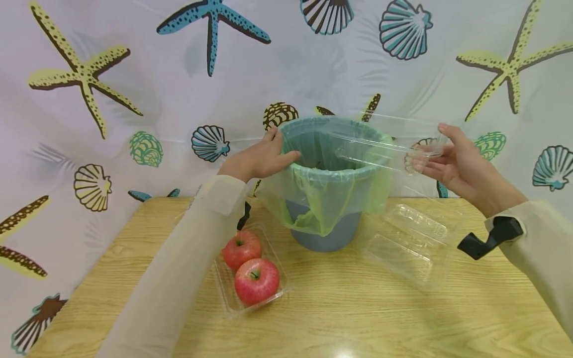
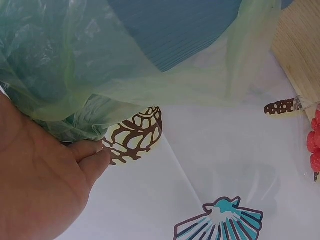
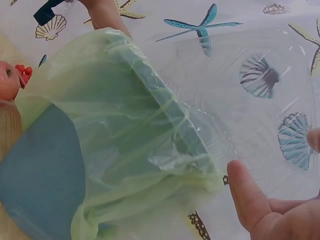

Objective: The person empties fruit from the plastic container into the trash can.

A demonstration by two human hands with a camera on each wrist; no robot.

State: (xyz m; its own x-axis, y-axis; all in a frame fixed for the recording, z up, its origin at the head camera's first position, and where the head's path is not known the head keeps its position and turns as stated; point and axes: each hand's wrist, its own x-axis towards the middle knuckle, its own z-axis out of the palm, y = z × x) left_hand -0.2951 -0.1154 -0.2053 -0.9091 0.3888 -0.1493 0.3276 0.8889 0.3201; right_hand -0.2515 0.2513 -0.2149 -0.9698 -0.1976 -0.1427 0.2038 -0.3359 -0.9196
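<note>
A blue-grey bin (image 1: 324, 239) stands upright, lined with a thin pale green bag (image 1: 331, 196) folded over its rim. My left hand (image 1: 263, 158) grips the rim and liner at the left side, thumb over the inner edge; the left wrist view shows its fingers curled against the liner. Above the bin's right side, my right hand (image 1: 465, 169) holds a clear plastic container (image 1: 380, 145) by its right end, thumb and fingers on either side. That container spans part of the bin's mouth, and in the right wrist view it shows ridged, transparent walls.
Left of the bin, two red apples (image 1: 256, 281) sit in a clear tray (image 1: 232, 311), partly behind my left sleeve. Red berries (image 2: 314, 142) in clear plastic show beside them. Another clear plastic tray (image 1: 400, 253) lies right of the bin. A patterned cloth (image 1: 170, 99) hangs behind the wooden table (image 1: 340, 308).
</note>
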